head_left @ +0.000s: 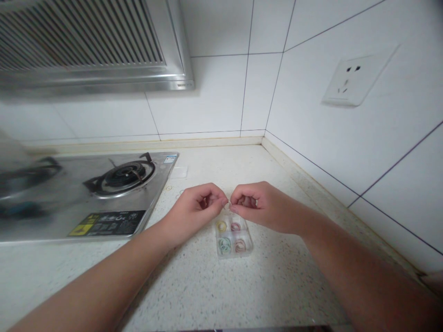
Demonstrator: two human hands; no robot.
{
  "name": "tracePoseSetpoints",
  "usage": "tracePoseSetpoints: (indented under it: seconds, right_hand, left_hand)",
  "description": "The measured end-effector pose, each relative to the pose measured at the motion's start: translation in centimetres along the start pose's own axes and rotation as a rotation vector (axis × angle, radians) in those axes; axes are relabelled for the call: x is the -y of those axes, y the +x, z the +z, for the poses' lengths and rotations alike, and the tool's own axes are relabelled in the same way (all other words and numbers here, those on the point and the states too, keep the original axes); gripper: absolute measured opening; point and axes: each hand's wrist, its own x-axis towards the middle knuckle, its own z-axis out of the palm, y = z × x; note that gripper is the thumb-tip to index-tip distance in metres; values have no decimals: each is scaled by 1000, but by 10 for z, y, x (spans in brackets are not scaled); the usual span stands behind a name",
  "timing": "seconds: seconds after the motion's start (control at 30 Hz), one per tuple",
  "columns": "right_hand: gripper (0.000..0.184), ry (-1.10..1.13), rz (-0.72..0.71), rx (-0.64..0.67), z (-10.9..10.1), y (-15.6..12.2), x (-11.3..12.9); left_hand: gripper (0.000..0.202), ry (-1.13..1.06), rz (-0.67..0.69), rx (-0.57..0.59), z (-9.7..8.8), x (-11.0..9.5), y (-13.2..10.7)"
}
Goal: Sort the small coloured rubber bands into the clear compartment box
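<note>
My left hand [204,203] and my right hand [254,200] meet fingertip to fingertip above the counter, thumb and forefinger pinched on each. Between the fingertips shows part of a small pale ring [227,205], thin like a rubber band; both hands appear to grip it. Just below them a clear divided box [233,257] rests on the worktop. Its compartments hold thin coloured rings: yellow [221,226], dark pink [236,226], green [224,245] and reddish [240,245]. My hands partly cover the box's far end.
A loose yellowish ring [168,188] lies on the speckled counter [277,286], left of my hands. Near the gas stove [148,212] is a flat clear plastic piece [178,172]. A range hood [104,46] hangs above; a wall socket [358,80] is at right.
</note>
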Motion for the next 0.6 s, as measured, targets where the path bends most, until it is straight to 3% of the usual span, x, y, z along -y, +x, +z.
tracePoseSetpoints:
  seconds: [0.37, 0.6]
  right_hand:
    - [19, 41, -80, -181, -2, -1, 2]
    - [18, 51, -76, -150, -1, 0, 2]
  left_hand:
    - [25, -23, -37, 14, 2, -2, 0]
    - [23, -20, -21, 25, 3, -1, 0]
